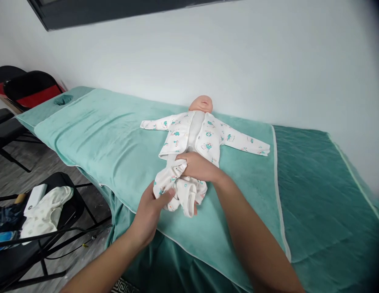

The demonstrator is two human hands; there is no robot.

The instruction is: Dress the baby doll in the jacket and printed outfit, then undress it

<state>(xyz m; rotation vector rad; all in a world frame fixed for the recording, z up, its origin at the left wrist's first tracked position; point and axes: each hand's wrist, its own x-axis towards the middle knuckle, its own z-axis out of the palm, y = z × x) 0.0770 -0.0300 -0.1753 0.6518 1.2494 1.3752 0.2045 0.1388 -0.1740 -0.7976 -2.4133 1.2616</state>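
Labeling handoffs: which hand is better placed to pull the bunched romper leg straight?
Probably the left hand: it already pinches the bunched romper leg at its lower end, nearest the table edge. The right hand lies higher, pressing on the baby doll near the hips, so it suits steadying.

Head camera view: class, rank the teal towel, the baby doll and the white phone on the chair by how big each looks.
1. teal towel, by far the largest.
2. baby doll.
3. white phone, smallest, though it lies nearer the camera.

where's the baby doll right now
In the head view the baby doll lies face up on the teal towel, head toward the wall, both hands at its legs.
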